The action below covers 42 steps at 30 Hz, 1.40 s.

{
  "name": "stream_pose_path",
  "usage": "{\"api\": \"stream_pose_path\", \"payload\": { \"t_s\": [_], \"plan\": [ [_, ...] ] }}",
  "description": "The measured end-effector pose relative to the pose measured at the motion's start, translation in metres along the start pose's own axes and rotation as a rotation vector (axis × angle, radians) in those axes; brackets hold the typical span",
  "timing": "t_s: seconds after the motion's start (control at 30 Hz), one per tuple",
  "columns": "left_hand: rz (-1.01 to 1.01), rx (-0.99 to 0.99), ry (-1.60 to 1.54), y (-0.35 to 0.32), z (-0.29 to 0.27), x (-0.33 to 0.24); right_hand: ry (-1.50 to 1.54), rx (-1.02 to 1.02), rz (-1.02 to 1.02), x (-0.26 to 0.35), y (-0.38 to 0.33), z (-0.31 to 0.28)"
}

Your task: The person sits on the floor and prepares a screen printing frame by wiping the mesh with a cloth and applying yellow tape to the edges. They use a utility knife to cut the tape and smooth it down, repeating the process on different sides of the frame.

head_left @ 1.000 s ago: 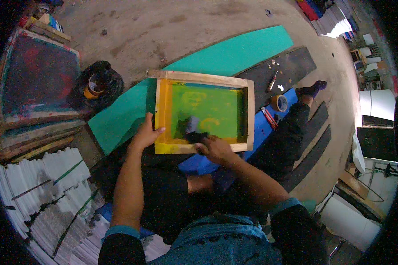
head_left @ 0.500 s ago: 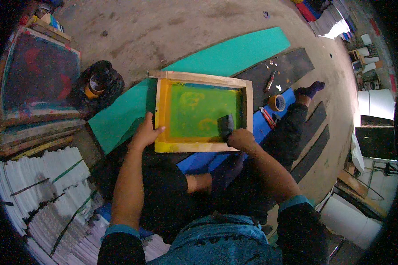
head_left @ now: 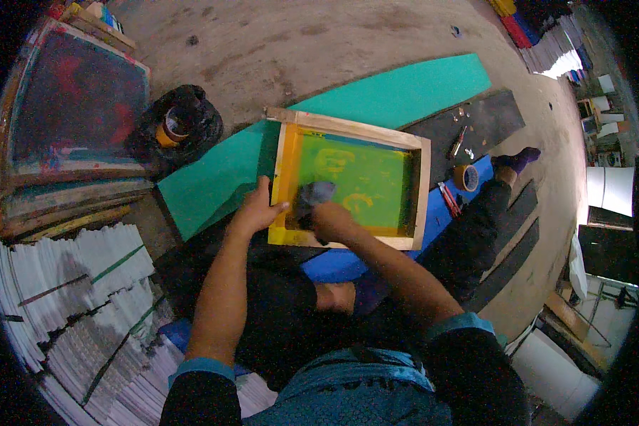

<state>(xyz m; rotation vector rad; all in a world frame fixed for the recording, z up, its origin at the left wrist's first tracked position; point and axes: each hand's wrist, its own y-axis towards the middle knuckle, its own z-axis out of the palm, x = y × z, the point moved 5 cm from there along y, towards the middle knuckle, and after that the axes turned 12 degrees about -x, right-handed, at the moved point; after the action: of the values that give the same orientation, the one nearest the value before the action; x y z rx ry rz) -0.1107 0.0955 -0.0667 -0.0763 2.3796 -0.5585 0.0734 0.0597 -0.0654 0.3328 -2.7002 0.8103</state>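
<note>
A wooden screen-printing frame [head_left: 358, 128] lies tilted a little over my lap, with a green mesh [head_left: 380, 188] that carries faint yellowish marks. Yellow tape or paint lines its left side. My left hand [head_left: 254, 211] grips the frame's left edge, thumb on the near face, other fingers partly hidden. Over the left part of the mesh, my right hand [head_left: 336, 224] is closed on a dark grey rag [head_left: 316, 194] pressed to the surface. The rag's exact kind is blurred.
Under the frame's far side runs a teal sheet [head_left: 405, 92]. A tape roll [head_left: 466, 177] and a red-handled tool [head_left: 449, 199] lie right on a blue strip. At left are a black bag [head_left: 204, 121] with a container [head_left: 169, 133], a large screen [head_left: 78, 106], and paper stacks [head_left: 99, 263].
My right hand has swept the rag leftward across the mesh, from its lower right to the left part. My left hand keeps its hold. The whole view has shifted slightly.
</note>
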Motion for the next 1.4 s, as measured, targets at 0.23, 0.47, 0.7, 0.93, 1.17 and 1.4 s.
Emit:
{"api": "stream_pose_path", "payload": {
  "t_s": [0.23,0.47,0.7,0.93,1.17,1.4],
  "plan": [
    [0.033,-0.046,-0.054,0.005,0.011,0.013,0.034,-0.073,-0.072,0.029,0.015,0.009],
    [0.028,-0.036,-0.049,0.004,0.009,0.018,-0.356,0.090,0.083,-0.098,-0.066,-0.040],
    [0.051,-0.062,-0.099,0.003,0.011,0.018,-0.481,0.111,0.135,-0.144,-0.089,-0.037],
    [0.086,-0.073,-0.134,0.010,0.020,0.020,-0.506,0.011,0.154,-0.159,-0.094,-0.029],
    [0.090,-0.065,-0.093,0.007,0.013,0.026,-0.400,0.032,0.195,-0.161,-0.101,-0.048],
    [0.047,-0.146,-0.064,0.002,0.013,0.018,-0.044,-0.182,0.119,-0.087,-0.058,-0.006]
  ]
}}
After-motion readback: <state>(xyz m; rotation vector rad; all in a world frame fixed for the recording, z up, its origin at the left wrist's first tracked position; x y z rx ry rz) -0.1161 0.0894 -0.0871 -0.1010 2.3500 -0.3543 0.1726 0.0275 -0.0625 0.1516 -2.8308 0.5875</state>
